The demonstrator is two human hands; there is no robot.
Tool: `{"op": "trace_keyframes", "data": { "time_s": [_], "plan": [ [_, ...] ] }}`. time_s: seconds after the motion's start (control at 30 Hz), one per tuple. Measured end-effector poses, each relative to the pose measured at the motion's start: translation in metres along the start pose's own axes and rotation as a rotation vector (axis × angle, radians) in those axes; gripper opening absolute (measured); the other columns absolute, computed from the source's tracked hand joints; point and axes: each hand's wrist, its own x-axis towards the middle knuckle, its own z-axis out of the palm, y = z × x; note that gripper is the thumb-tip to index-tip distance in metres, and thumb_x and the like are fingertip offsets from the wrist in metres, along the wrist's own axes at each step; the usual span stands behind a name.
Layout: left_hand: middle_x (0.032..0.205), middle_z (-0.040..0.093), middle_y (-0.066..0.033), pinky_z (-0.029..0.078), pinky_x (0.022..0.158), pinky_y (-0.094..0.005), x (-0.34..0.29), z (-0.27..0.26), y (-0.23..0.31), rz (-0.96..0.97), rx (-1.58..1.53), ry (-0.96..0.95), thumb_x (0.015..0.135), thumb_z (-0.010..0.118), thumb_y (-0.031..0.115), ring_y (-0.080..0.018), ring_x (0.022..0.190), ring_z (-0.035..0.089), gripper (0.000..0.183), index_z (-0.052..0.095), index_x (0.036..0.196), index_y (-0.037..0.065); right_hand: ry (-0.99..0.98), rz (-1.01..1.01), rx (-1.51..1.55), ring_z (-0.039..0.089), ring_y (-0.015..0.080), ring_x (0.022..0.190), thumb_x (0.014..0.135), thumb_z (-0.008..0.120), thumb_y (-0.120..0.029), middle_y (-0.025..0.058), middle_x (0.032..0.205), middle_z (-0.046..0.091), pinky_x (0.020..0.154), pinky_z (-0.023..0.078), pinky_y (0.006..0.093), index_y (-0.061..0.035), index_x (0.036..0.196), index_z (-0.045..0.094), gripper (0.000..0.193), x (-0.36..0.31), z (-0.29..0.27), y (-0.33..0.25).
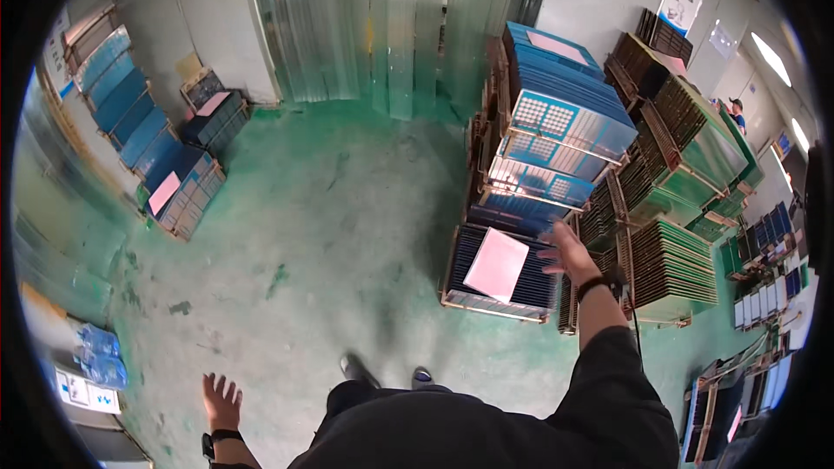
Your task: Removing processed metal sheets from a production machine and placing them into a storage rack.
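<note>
My right hand (569, 252) reaches forward with fingers spread, holding nothing. It is nearest to a low rack (495, 306) of upright dark panels; whether it touches them I cannot tell. A pink sheet (497, 264) lies tilted on top of that rack. Just behind stands a tall stack of racks with blue panels (573, 102), the front ones patterned with white circles and stripes. Low at the left, my left hand (221, 401) hangs over the floor, fingers apart and nothing in them. A dark band circles each wrist.
Racks of green-edged panels (673, 265) stand at the right. More blue-panel racks (135, 113) line the left wall. A clear strip curtain (373, 30) hangs at the back above the green-grey floor (313, 234). Blue water bottles (102, 356) sit at the left; another person (737, 113) is far right.
</note>
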Motion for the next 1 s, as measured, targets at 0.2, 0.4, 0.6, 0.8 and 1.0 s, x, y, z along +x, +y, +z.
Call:
{"op": "trace_keyframes", "data": {
  "time_s": [0.2,0.4,0.6,0.8,1.0],
  "plan": [
    [0.142,0.049,-0.0062,0.042,0.096,-0.0483,0.159,-0.027,-0.014,-0.440,0.471,0.323,0.095,0.055,0.057,-0.0318,0.123,0.049,0.068,0.042,0.147,0.016,0.094,0.027,-0.297,0.063,0.0294,0.109,0.097,0.054,-0.056,0.0128,0.135,0.059,0.077,0.059,0.0442,-0.0160,0.152,0.043,0.068,0.111,0.059,0.006],
    [0.110,0.069,-0.0078,0.050,0.082,-0.0454,0.377,0.123,0.085,-0.214,1.341,-0.509,0.098,0.057,0.042,-0.0299,0.096,0.062,0.042,0.059,0.125,0.010,-0.153,0.128,-0.964,0.069,0.0293,0.099,0.101,0.051,-0.045,0.0143,0.128,0.062,0.071,0.061,0.0407,-0.0090,0.138,0.056,0.052,0.098,0.025,0.204],
    [0.099,0.061,0.0039,0.044,0.067,-0.0247,0.437,0.457,0.213,0.365,1.133,-0.583,0.098,0.059,0.034,-0.0073,0.083,0.055,0.042,0.057,0.135,0.013,0.330,0.838,-0.296,0.070,0.0279,0.085,0.095,0.059,-0.043,0.0138,0.098,0.067,0.066,0.057,0.0387,-0.0048,0.122,0.064,0.046,0.070,0.134,0.106],
    [0.116,0.065,-0.0056,0.047,0.096,-0.0293,0.482,0.577,0.226,0.347,1.108,-0.770,0.101,0.062,0.025,-0.0168,0.108,0.061,0.044,0.054,0.136,0.000,0.172,0.756,-0.437,0.070,0.0304,0.088,0.090,0.063,-0.045,0.0160,0.097,0.070,0.075,0.056,0.0413,-0.0027,0.117,0.067,0.050,0.256,0.171,0.077],
    [0.118,0.071,-0.0178,0.052,0.094,-0.0374,0.541,0.592,0.241,0.220,1.573,-0.746,0.094,0.068,0.027,-0.0279,0.114,0.067,0.046,0.058,0.132,0.004,0.022,0.128,-0.755,0.064,0.0403,0.112,0.093,0.061,-0.039,0.0238,0.122,0.067,0.098,0.049,0.0472,-0.0012,0.128,0.061,0.051,0.491,0.222,-0.053]
  ]
}}
